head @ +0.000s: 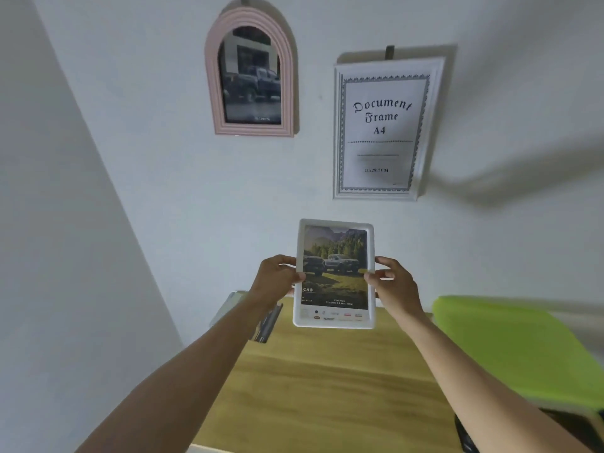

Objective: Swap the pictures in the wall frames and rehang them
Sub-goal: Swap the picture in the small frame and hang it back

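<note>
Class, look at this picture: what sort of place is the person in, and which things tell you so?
Probably a room at home or a small office: framed pictures hang on a plain white wall, above a wooden table, beside a green-covered surface.

Both forearms and hands [277, 277] are bare, with no sleeves visible.

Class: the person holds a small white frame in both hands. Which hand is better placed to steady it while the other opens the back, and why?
Neither clearly: the left hand and right hand grip opposite side edges of the small white frame at about the same height. The left looks marginally firmer, its thumb across the front.
</note>
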Demonstrator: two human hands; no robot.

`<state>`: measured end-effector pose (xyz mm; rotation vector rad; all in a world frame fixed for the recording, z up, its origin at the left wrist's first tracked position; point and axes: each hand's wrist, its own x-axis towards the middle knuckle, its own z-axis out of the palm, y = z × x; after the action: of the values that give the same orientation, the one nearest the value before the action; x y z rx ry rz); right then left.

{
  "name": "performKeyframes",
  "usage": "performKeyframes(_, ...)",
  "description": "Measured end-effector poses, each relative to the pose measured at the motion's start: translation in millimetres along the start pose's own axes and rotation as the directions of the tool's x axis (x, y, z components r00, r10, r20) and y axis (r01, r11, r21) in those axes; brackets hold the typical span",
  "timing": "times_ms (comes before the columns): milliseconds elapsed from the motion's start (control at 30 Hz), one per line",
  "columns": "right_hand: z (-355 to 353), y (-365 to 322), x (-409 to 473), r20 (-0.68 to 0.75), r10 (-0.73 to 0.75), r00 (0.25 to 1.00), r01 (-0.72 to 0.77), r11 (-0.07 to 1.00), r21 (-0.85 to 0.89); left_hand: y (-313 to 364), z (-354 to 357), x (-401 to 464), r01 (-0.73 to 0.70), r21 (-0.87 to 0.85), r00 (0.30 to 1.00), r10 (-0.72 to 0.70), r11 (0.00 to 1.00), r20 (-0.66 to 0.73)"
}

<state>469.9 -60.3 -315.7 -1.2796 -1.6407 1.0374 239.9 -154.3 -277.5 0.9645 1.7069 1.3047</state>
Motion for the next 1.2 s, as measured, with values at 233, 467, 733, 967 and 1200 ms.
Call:
performKeyframes(233,45,31,-27,0.085,0.019,0.996,-0.002,0.981,-0.196,-58,-12,-16,0.058,0.128,0.995,-0.046,0.99,-0.093)
performKeyframes(467,82,-7,-39,0.205,-0.02,0.979,0.052,0.987,-0.155,-72,16,-41,-0.042,0.458,0.968,0.15,0.888,-0.202)
performKeyframes(733,82,-13,-44,0.067,0.061,0.996,-0.055,0.995,-0.082,-96,62,-61,-0.25,0.643,0.937,0.348,0.724,-0.028)
performKeyframes(967,48,23,-21,0.202,0.226,0.953,-0.252,0.961,0.116,-123,75,-34,-0.296,0.531,0.94,0.341,0.794,0.014)
performKeyframes(1200,33,53,7,0.367,0.191,0.91,-0.279,0.938,0.204,-135,42,15,-0.174,0.49,0.977,0.21,0.854,-0.019)
